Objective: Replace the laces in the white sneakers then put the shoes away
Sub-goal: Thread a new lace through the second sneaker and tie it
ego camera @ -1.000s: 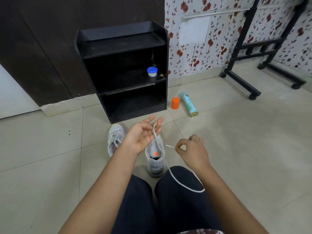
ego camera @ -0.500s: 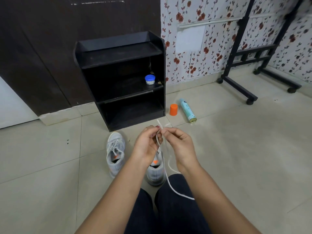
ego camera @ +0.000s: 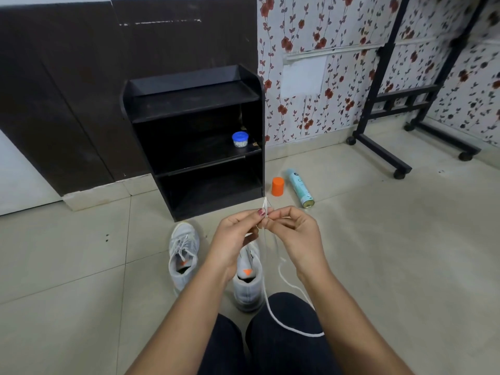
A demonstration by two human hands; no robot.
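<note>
Lace point(ego camera: 265, 204) tips are pinched together by left hand point(ego camera: 235, 236) and right hand point(ego camera: 295, 234), above the unlaced sneaker point(ego camera: 247, 288) standing on the floor point(ego camera: 81, 266). Matching both ends evenly first should keep the lacing balanced.

Floor point(ego camera: 378, 253) bears sneakers point(ego camera: 183, 255), shelf point(ego camera: 194, 104), orange cap point(ego camera: 278, 186), can point(ego camera: 299, 188).

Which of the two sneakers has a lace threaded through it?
The left sneaker: white lacing criss-crosses its top. The right sneaker, partly behind the left hand, shows none; that hand and the right hand pinch a loose lace.
</note>
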